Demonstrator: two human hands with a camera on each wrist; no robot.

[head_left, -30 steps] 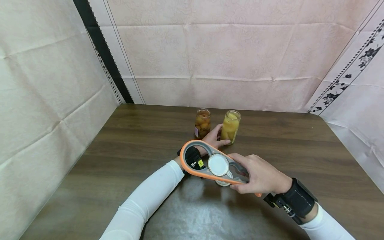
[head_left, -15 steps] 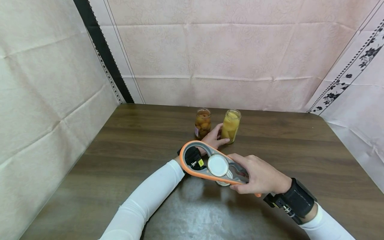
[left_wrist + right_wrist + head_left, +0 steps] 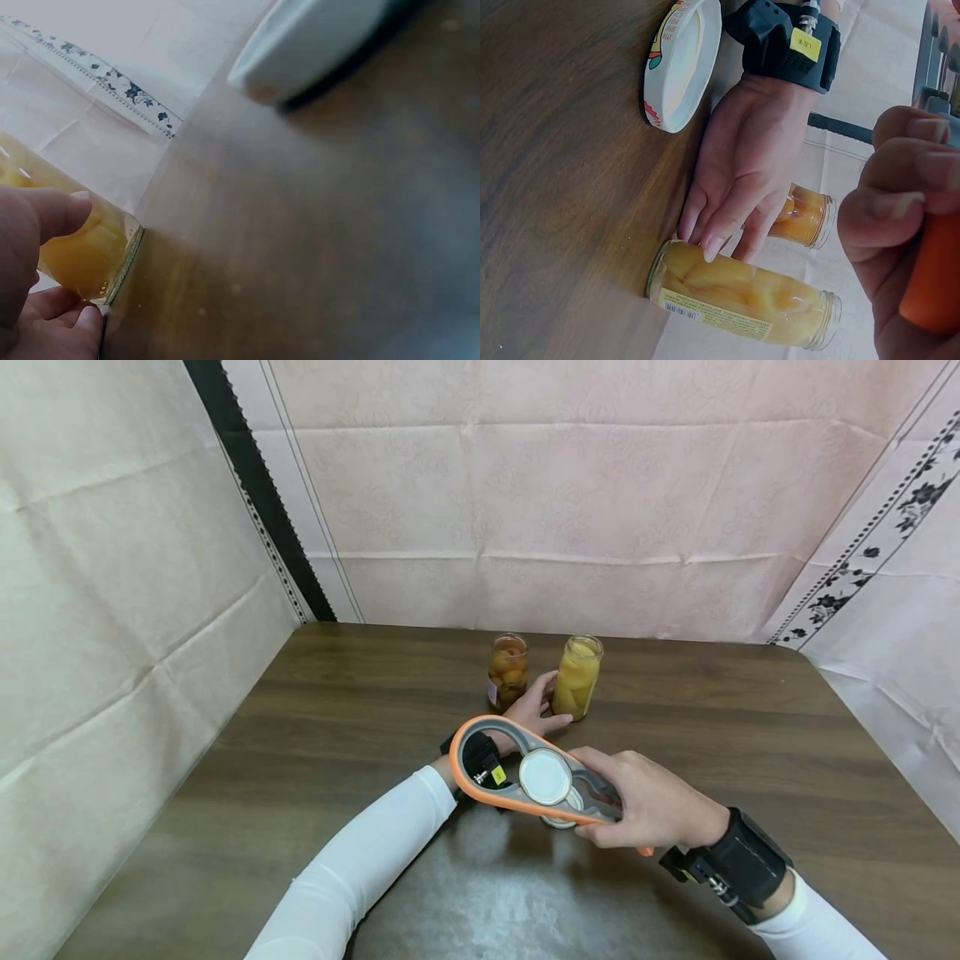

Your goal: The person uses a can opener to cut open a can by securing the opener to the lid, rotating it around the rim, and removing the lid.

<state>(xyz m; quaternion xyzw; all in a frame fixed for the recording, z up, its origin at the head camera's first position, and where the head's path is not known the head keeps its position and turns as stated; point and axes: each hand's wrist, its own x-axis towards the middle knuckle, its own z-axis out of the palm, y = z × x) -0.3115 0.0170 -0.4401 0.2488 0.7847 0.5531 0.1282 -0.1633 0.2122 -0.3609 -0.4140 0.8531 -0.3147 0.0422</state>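
My left hand (image 3: 536, 710) rests around the lower part of an uncovered glass jar of yellow fruit (image 3: 577, 677), thumb at its near side. In the left wrist view the thumb lies along the jar (image 3: 97, 255) and the other fingers bend by its base. Behind this hand stands a second uncovered jar, with brownish-orange round fruit (image 3: 507, 672). Closer in, my right hand (image 3: 648, 797) grips an orange and grey jar opener (image 3: 510, 799) raised above the table. A white round lid (image 3: 546, 777) sits between the opener's arms.
Another lid (image 3: 682, 64) lies on the wooden table (image 3: 360, 735), partly hidden under the opener in the head view. Patterned cloth (image 3: 585, 510) hangs behind the table and along both sides. Black camera straps (image 3: 750, 856) wrap both wrists.
My left thumb has shifted very slightly left along the yellow fruit jar. The right hand and the jar opener have hardly moved; both jars stay in place.
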